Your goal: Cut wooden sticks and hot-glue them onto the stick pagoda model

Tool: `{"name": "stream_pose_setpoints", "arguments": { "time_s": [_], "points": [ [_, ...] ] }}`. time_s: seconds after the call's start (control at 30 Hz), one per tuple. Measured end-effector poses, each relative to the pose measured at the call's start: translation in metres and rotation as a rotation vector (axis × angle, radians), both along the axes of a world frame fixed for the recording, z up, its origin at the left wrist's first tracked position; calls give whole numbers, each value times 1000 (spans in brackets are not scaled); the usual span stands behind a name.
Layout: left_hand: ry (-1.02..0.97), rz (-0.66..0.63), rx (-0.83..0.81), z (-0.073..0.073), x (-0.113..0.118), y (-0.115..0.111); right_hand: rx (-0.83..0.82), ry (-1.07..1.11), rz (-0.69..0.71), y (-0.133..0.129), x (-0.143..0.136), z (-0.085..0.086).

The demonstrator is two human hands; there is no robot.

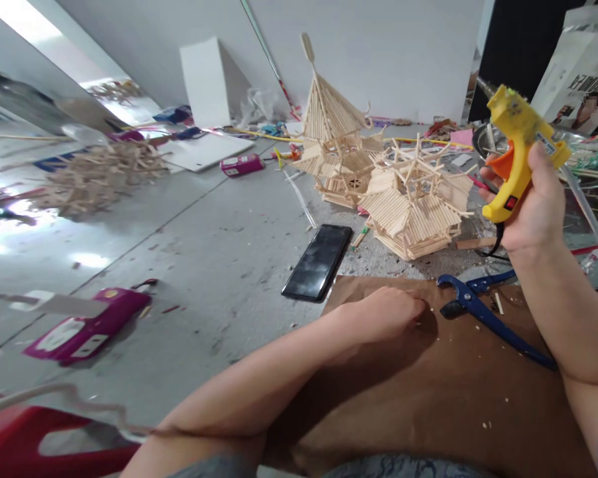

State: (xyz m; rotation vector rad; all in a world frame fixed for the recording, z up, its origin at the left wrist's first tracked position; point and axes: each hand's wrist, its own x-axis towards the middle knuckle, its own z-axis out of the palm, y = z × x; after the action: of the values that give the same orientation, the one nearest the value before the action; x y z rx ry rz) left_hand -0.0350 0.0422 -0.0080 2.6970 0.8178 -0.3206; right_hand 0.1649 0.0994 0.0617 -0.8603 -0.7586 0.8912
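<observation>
Head view: right fingers [539,160] grip the glue gun [522,136], its nozzle [485,86] above them; left fingers [412,308], cannot tell.

A pale grey wall [403,60] is rising behind a grey concrete floor [194,245], which is showing scattered debris and a thin dark seam. Bright light is glaring off the floor at left. A white board [206,83] is leaning against the wall, and a dark panel [515,53] is standing at right.
</observation>
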Motion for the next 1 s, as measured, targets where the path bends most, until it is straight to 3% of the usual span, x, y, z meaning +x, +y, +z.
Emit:
{"name": "stream_pose_setpoints", "arguments": {
  "time_s": [0.3, 0.47, 0.57, 0.67, 0.83, 1.0],
  "points": [
    [6, 56, 69, -1, -7, 0, -45, 73, -39, 8, -1, -6],
    [28, 81, 90, 1, -4, 4, -79, 50, 25, 18, 5, -17],
    [-17, 160, 134, 3, -2, 13, -88, 57, 73, 23, 8, -24],
    [-103, 236, 170, -3, -4, 24, -97, 76, 128, 25, 7, -27],
    [-202, 249, 173, -18, -7, 32, -104, 110, 141, 27, 7, -30],
    [-206, 237, 186, -18, -5, 32, -121, 141, 177, 33, 10, -37]
  ]
}}
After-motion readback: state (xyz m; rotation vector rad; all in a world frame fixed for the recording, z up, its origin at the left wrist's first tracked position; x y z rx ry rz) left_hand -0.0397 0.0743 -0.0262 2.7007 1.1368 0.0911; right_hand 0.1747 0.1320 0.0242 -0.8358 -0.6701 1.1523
